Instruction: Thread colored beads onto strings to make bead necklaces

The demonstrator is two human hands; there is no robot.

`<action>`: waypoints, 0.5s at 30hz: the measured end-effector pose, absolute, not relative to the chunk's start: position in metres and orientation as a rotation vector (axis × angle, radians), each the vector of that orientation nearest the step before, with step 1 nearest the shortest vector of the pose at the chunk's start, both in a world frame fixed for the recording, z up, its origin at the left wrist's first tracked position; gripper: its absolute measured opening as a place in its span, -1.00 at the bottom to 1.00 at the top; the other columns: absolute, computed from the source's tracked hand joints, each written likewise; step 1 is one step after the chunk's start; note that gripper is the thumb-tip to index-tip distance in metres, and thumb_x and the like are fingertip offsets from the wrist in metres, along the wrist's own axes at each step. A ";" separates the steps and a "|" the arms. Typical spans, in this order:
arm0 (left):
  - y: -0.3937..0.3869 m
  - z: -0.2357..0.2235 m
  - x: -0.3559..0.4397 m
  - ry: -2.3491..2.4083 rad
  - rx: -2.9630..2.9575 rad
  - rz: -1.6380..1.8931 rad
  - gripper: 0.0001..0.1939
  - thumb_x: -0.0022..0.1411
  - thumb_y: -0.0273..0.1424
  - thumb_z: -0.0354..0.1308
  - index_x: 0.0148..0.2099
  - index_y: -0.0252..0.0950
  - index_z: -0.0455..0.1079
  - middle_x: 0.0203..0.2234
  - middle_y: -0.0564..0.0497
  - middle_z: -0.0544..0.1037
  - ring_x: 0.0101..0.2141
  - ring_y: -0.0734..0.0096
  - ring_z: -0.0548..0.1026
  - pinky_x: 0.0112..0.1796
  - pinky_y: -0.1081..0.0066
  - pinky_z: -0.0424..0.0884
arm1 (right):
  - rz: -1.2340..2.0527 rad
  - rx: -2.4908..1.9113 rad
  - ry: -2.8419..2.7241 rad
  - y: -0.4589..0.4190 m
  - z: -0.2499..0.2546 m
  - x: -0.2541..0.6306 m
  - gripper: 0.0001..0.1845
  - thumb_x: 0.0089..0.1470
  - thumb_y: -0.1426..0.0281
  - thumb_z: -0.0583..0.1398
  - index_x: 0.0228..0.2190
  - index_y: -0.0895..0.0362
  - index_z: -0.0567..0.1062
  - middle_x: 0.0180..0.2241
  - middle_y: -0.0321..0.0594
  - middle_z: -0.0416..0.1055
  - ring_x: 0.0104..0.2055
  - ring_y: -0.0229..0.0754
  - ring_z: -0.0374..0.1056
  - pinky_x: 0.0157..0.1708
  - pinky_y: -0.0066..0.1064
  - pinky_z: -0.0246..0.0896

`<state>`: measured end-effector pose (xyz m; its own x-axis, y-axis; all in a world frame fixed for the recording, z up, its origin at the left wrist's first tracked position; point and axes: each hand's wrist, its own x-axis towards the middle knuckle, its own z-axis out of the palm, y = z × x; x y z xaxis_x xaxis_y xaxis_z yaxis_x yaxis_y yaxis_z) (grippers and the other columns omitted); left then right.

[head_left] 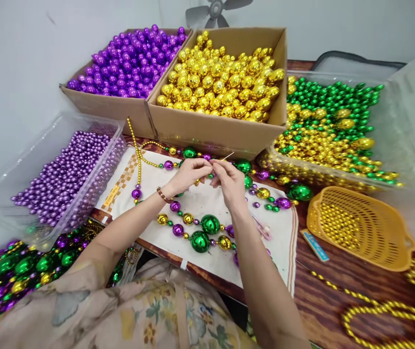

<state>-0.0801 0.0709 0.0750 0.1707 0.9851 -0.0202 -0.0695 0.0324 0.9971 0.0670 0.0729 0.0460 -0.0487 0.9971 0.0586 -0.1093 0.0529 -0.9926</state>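
Over the white towel [131,213], my left hand [190,175] and my right hand [231,186] meet with fingertips pinched on a bead string, the part between them largely hidden. A thin pale needle-like piece [228,156] sticks up from the fingertips. Gold beads show just under my left fingers. Below my hands, strands of purple, gold and green beads lie on the towel, among them a large green bead [210,224]. Loose small beads [272,207] and a pink-handled tool [264,231], partly behind my right arm, lie to the right.
Cardboard boxes of purple beads [131,63] and gold beads [222,82] stand behind. Clear tubs hold small purple beads [69,174] at left, green and gold beads [324,131] at right. An orange basket [382,232], a blue packet [315,245] and gold strands [385,310] lie right.
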 end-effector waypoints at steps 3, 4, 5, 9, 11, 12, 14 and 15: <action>0.073 0.084 -0.090 1.112 1.418 0.998 -0.87 0.13 -0.41 0.23 -0.45 -0.34 0.46 -0.62 0.09 0.43 -0.62 0.62 0.35 -0.60 0.59 0.19 | 1.253 -0.953 -1.036 0.088 0.058 0.069 -0.65 0.01 0.07 0.32 -0.42 0.11 0.50 -0.54 -0.32 0.46 -0.63 -0.35 0.32 -0.64 -0.54 0.17; 0.073 0.087 -0.093 1.125 1.449 0.971 -0.87 0.13 -0.44 0.21 -0.46 -0.34 0.47 -0.63 0.09 0.43 -0.62 0.62 0.35 -0.60 0.59 0.19 | 1.237 -0.930 -0.973 0.091 0.060 0.069 -0.62 0.04 0.03 0.30 -0.41 0.10 0.46 -0.49 -0.31 0.49 -0.62 -0.36 0.34 -0.64 -0.56 0.16; 0.073 0.089 -0.096 1.130 1.468 0.946 -0.87 0.12 -0.46 0.20 -0.47 -0.34 0.47 -0.63 0.08 0.43 -0.63 0.62 0.34 -0.60 0.59 0.19 | 1.241 -0.912 -0.935 0.092 0.062 0.068 -0.59 0.05 0.00 0.28 -0.39 0.09 0.43 -0.44 -0.30 0.52 -0.61 -0.37 0.36 -0.64 -0.57 0.17; 0.071 0.096 -0.105 1.098 1.458 0.950 -0.83 0.12 -0.45 0.20 -0.52 -0.34 0.46 -0.64 0.07 0.42 -0.64 0.62 0.32 -0.58 0.57 0.21 | 1.397 -0.865 -1.035 0.083 0.066 0.056 -0.53 -0.06 -0.01 0.37 -0.34 0.08 0.43 -0.37 -0.25 0.55 -0.50 -0.33 0.42 -0.59 -0.56 0.25; 0.068 0.099 -0.110 1.074 1.440 0.930 -0.80 0.13 -0.44 0.22 -0.53 -0.34 0.44 -0.67 0.08 0.39 -0.66 0.63 0.29 -0.60 0.57 0.18 | 1.416 -0.843 -1.061 0.077 0.067 0.048 -0.52 -0.06 -0.02 0.37 -0.35 0.08 0.41 -0.38 -0.26 0.53 -0.50 -0.33 0.40 -0.60 -0.56 0.24; 0.066 0.101 -0.112 1.066 1.434 0.906 -0.80 0.13 -0.43 0.23 -0.53 -0.34 0.45 -0.69 0.09 0.38 -0.67 0.64 0.27 -0.61 0.57 0.16 | 1.415 -0.839 -1.056 0.075 0.068 0.044 -0.52 -0.03 -0.05 0.34 -0.34 0.07 0.38 -0.41 -0.29 0.52 -0.52 -0.33 0.39 -0.61 -0.56 0.22; 0.063 0.105 -0.118 1.058 1.425 0.862 -0.83 0.13 -0.43 0.25 -0.50 -0.33 0.47 -0.69 0.09 0.38 -0.68 0.63 0.26 -0.63 0.56 0.12 | 1.434 -0.841 -1.068 0.073 0.071 0.040 -0.51 0.06 -0.10 0.27 -0.31 0.04 0.32 -0.48 -0.36 0.46 -0.56 -0.34 0.37 -0.63 -0.57 0.20; 0.062 0.106 -0.121 1.054 1.422 0.856 -0.85 0.12 -0.43 0.26 -0.49 -0.33 0.49 -0.68 0.08 0.40 -0.67 0.62 0.28 -0.62 0.56 0.13 | 1.441 -0.842 -1.092 0.074 0.073 0.040 -0.51 0.09 -0.11 0.24 -0.30 0.02 0.30 -0.52 -0.40 0.41 -0.58 -0.34 0.36 -0.63 -0.57 0.19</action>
